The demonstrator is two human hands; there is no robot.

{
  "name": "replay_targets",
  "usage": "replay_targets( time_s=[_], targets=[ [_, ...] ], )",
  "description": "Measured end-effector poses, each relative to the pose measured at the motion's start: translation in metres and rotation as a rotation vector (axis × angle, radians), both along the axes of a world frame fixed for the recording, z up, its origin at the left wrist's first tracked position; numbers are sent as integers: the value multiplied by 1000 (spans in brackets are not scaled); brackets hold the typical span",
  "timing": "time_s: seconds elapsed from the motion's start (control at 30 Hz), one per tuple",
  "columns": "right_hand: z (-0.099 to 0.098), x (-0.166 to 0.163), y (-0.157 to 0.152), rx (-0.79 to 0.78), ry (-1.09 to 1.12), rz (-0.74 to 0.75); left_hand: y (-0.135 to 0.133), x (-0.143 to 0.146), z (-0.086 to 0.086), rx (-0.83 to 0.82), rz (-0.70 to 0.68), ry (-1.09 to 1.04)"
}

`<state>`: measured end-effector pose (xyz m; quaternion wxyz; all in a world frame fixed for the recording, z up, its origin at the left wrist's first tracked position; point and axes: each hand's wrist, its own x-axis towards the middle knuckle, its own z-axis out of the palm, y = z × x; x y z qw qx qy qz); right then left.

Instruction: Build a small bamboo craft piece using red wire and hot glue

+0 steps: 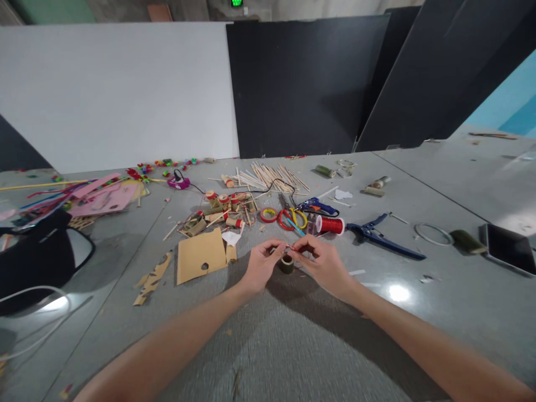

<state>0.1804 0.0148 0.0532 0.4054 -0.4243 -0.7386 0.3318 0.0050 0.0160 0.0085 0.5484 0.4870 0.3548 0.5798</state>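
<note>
My left hand (pixel 262 263) and my right hand (pixel 322 261) meet over the grey table (pixel 293 335), fingertips pinched together on a small thin piece that is too small to identify. Just below the fingertips a short dark ring-shaped cylinder (pixel 287 263) stands on the table. Close behind my hands lie a red thread spool (pixel 330 225), red-and-yellow scissors (pixel 292 218), a red tape ring (pixel 268 214) and a blue glue gun (pixel 318 207).
A cardboard sheet with a hole (pixel 200 257) lies left of my hands, with scraps beside it. Wooden sticks (pixel 268 177), bamboo pieces, blue pliers (pixel 383 237), a wire ring (pixel 433 234), a tablet (pixel 508 248), pink paper (pixel 104 198) and a black object (pixel 37 257) surround them.
</note>
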Motion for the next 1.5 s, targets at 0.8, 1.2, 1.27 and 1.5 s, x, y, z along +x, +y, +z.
replay_targets(
  time_s=[0.8, 1.2, 1.27, 1.5],
  targets=[
    [0, 2, 9, -189, 122, 75, -1, -6, 19, 150, -36, 187],
    [0, 3, 9, -184, 78, 84, 4, -8, 16, -25, -164, -23],
    [1, 3, 8, -195, 73, 95, 4, -8, 16, -58, -207, -66],
    [-1, 5, 10, -191, 86, 112, 5, -8, 15, -226, -280, -188]
  ],
)
